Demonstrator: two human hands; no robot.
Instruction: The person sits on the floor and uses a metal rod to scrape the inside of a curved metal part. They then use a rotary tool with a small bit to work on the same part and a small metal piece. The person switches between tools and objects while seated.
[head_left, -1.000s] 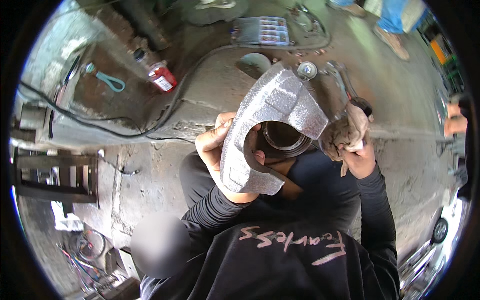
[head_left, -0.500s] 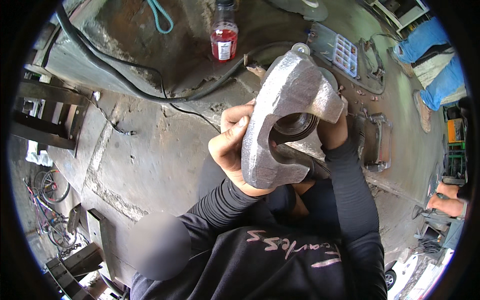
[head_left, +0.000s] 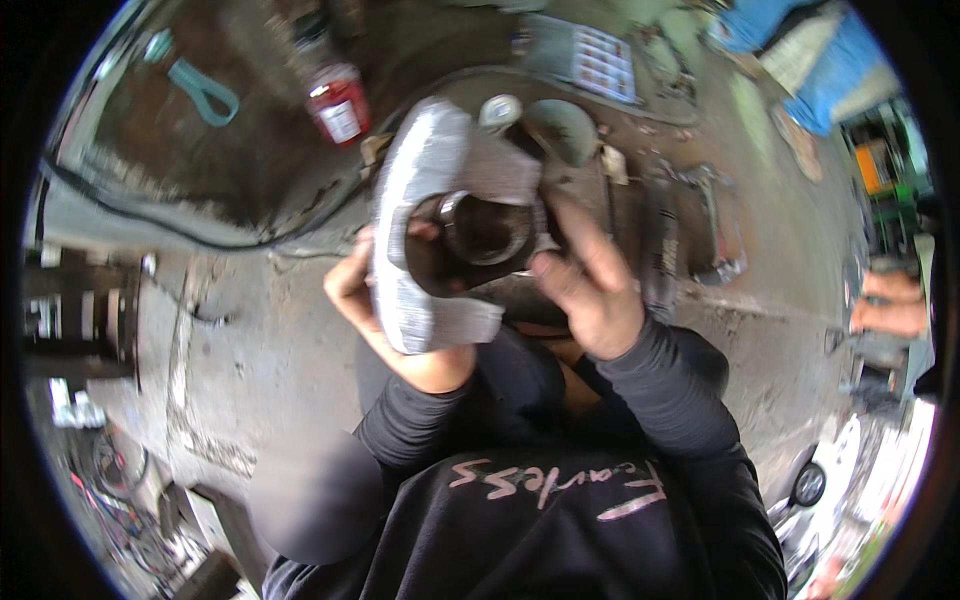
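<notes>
A heavy, bare-metal brake caliper (head_left: 400, 240) with a wide U-shaped opening and a round bore is held up in front of me. My left hand (head_left: 358, 300) grips its left side from below and behind, and part of that hand is hidden by the metal. On the right side, my right hand (head_left: 608, 312) has its thumb and fingers apart beside the bore. It is smeared by motion, and whether its fingertips touch the caliper cannot be made out. Just beyond the caliper are a small round white-topped thing (head_left: 500, 112) and a grey-green round dish (head_left: 562, 132).
A bottle of red liquid (head_left: 336, 105) stands far left, near a dark hose (head_left: 200, 238) and a teal cord (head_left: 208, 98). A compartment box (head_left: 600, 65) lies at the far side. Metal parts (head_left: 722, 235) sit to the right. Another person's jeans-clad leg (head_left: 835, 75) is at far right.
The caliper has moved left and turned a little in my left hand. My right hand has come out from behind it, its fingers now spread. The whole view has shifted.
</notes>
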